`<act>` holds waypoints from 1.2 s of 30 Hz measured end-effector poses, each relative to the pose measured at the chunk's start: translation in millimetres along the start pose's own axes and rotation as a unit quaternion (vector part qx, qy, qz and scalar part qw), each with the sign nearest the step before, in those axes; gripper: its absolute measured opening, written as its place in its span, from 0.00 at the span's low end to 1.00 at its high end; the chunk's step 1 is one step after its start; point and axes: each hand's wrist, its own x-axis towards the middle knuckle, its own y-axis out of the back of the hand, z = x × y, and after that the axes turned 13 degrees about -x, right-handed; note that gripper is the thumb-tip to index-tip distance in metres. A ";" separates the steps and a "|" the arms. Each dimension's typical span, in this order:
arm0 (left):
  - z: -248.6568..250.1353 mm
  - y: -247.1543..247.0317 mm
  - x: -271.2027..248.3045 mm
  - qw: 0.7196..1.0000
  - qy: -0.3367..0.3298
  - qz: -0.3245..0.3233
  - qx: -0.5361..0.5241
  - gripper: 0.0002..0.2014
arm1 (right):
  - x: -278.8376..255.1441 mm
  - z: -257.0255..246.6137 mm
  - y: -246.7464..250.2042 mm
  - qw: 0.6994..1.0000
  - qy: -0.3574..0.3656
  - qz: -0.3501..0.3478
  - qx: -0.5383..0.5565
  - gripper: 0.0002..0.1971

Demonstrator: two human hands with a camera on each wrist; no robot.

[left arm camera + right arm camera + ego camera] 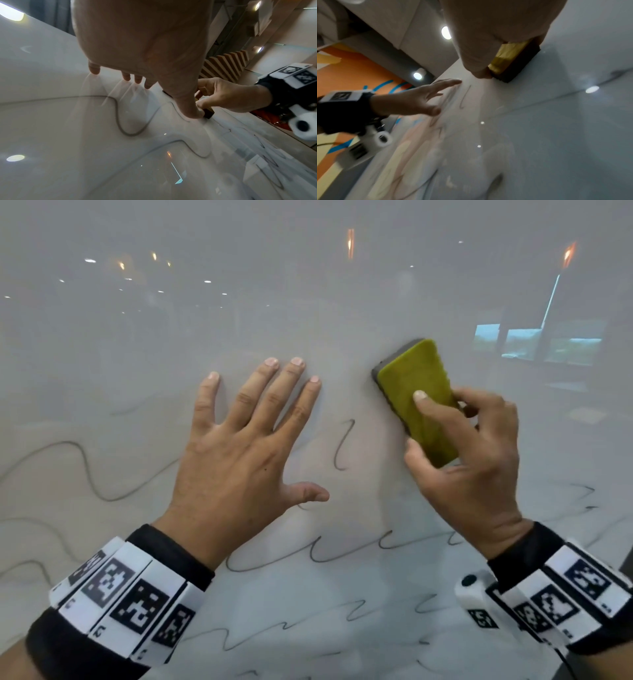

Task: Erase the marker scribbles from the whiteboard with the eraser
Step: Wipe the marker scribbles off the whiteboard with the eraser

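The right hand (pixel 476 460) pinches the eraser (pixel 419 398) at centre right of the head view, face on the whiteboard (pixel 308 285); the left hand (pixel 239 446) rests flat, fingers (pixel 270 385) spread. Risk: that palm could smear the scribbles (pixel 342 446) nearby, and the eraser may skip lines. The contact face is hidden.

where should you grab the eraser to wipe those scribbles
Grip the eraser by its long edges, coming from behind its yellow back, as the right hand does. It is a flat block with its dark pad against the whiteboard, so only the back and edges are free.
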 end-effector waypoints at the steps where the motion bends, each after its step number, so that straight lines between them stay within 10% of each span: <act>1: -1.1 -0.5 -1.3 1.000 0.001 0.001 -0.001 0.57 | -4.4 -8.4 -1.3 1.000 0.008 -0.008 0.005 0.21; 6: -10.2 -2.1 -10.6 1.000 0.003 0.001 -0.004 0.57 | -43.5 -36.8 -2.3 0.975 0.194 -0.108 0.004 0.21; 12: -26.5 -1.9 -21.6 1.000 0.012 0.002 0.000 0.56 | -3.9 -28.3 -6.2 0.999 0.050 -0.012 0.002 0.20; 19: -47.8 -1.9 -35.1 1.000 0.010 -0.002 -0.001 0.56 | -43.2 -68.0 -16.8 0.974 0.215 -0.075 0.004 0.18; 25: -58.2 -1.3 -41.8 1.000 0.011 -0.007 -0.006 0.56 | -9.9 -50.2 -17.3 0.999 0.038 0.010 0.002 0.21; 31: -58.8 -2.0 -43.2 1.000 0.010 0.003 -0.007 0.56 | -54.2 -76.5 -21.3 0.976 0.209 -0.067 0.005 0.16; 36: -58.8 1.4 -43.6 1.000 0.013 -0.001 -0.010 0.56 | -4.7 -51.9 -23.3 0.997 0.064 0.015 0.030 0.19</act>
